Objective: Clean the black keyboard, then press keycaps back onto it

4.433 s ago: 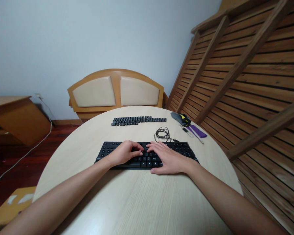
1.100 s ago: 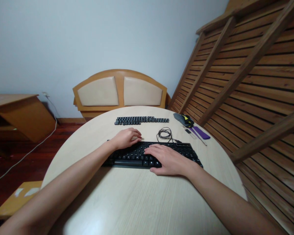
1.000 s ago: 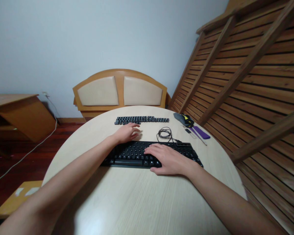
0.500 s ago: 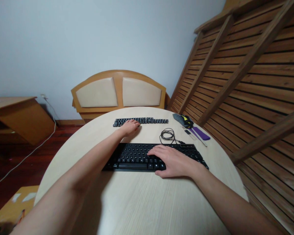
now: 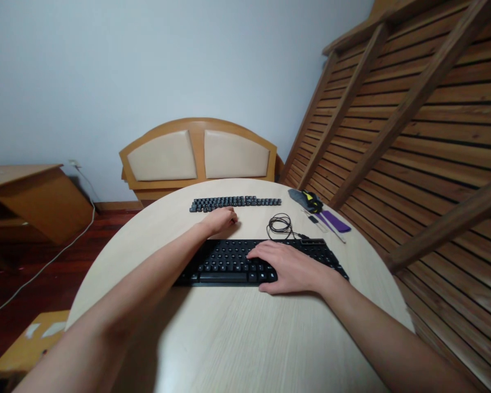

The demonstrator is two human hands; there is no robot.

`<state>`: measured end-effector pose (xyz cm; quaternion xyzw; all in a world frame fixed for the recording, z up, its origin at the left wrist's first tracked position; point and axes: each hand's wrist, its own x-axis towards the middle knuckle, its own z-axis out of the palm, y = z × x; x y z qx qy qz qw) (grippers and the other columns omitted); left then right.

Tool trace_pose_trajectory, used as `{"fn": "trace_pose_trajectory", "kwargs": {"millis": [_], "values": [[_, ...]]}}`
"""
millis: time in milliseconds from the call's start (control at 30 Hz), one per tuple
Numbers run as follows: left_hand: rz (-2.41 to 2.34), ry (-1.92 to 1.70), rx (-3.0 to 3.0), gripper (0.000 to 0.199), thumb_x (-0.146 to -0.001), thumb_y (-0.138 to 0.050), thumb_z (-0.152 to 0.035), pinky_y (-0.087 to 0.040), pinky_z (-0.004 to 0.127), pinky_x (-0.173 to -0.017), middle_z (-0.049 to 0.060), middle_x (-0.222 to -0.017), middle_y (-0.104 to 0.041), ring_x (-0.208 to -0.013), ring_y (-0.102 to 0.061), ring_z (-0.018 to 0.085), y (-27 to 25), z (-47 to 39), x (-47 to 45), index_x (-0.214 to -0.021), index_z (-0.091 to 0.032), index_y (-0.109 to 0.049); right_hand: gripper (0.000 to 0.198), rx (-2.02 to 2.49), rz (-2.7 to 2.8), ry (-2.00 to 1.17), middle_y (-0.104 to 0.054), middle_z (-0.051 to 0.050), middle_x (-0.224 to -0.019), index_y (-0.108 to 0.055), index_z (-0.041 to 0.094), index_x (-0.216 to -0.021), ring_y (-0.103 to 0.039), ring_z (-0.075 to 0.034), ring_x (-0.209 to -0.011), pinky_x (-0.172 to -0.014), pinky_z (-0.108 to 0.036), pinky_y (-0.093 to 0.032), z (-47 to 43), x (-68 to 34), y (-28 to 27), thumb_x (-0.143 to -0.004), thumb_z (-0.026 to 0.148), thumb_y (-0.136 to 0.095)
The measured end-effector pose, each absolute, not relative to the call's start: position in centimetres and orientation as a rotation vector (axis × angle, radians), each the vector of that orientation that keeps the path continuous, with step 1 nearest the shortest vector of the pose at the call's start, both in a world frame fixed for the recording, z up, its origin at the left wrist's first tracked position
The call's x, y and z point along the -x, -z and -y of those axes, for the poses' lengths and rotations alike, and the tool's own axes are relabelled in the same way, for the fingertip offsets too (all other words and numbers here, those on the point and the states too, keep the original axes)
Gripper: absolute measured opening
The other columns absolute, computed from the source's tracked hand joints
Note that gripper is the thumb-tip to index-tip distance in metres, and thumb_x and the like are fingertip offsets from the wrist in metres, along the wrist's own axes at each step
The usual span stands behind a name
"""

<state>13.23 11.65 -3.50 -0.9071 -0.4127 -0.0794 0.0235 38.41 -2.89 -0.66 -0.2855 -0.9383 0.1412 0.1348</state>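
My left hand (image 5: 222,219) hovers between the loose keycaps and the keyboard, its fingers curled inward. Whatever is in those fingers, if anything, is hidden or too small to make out. Just beyond it lie rows of loose black keycaps (image 5: 216,202), set out on the table. A black keyboard (image 5: 223,277) lies in front of me, its left end partly covered by my left forearm. My right hand (image 5: 286,267) rests on the right half of the keyboard, fingers spread over the keys and thumb at the front edge. Its palm hides some keys.
Behind the keyboard sits its coiled black cable (image 5: 280,225). At the right edge of the round table (image 5: 245,333) are a grey and black item with yellow (image 5: 309,201), a purple strip (image 5: 335,222) and a thin metal rod (image 5: 331,231). Slatted wood (image 5: 393,131) leans at right.
My left hand has drawn back slightly from the loose keycaps toward the keyboard, with its fingers now more curled. My right hand has stayed on the keyboard.
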Motion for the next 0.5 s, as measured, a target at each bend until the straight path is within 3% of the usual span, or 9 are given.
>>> {"fn": "trace_pose_trajectory", "kwargs": {"millis": [233,333,500], "values": [[1.254,0.421,2.904,0.021,-0.09,-0.057,-0.01,-0.051,0.028,-0.086,0.007,-0.105,-0.07,-0.097,-0.066,0.02,1.9,-5.9,-12.9,-0.104,-0.017,-0.07,0.058,0.833,2.72,-0.384,-0.064,-0.009,-0.124,-0.059,0.021,-0.126,-0.056,-0.027,-0.117,-0.104,-0.041,-0.044,3.0,-38.1,0.8,-0.073,0.035,-0.079],[1.253,0.745,3.056,0.022,-0.091,-0.054,-0.007,-0.051,0.026,-0.081,0.005,-0.103,-0.069,-0.087,-0.065,0.016,2.2,-2.4,-13.0,-0.105,-0.018,-0.068,0.057,0.842,2.715,-0.377,-0.064,-0.009,-0.122,-0.059,0.021,-0.124,-0.056,-0.027,-0.115,-0.102,-0.041,-0.045,2.9,-38.0,1.0,-0.073,0.035,-0.079],[1.333,0.888,3.17,0.017,-0.091,-0.061,-0.011,-0.051,0.03,-0.084,0.004,-0.101,-0.071,-0.092,-0.066,0.018,3.0,1.3,-13.4,-0.104,-0.019,-0.068,0.053,0.857,2.693,-0.392,-0.064,-0.008,-0.116,-0.059,0.022,-0.12,-0.057,-0.027,-0.111,-0.096,-0.041,-0.048,2.7,-38.0,1.4,-0.073,0.035,-0.079]]}}
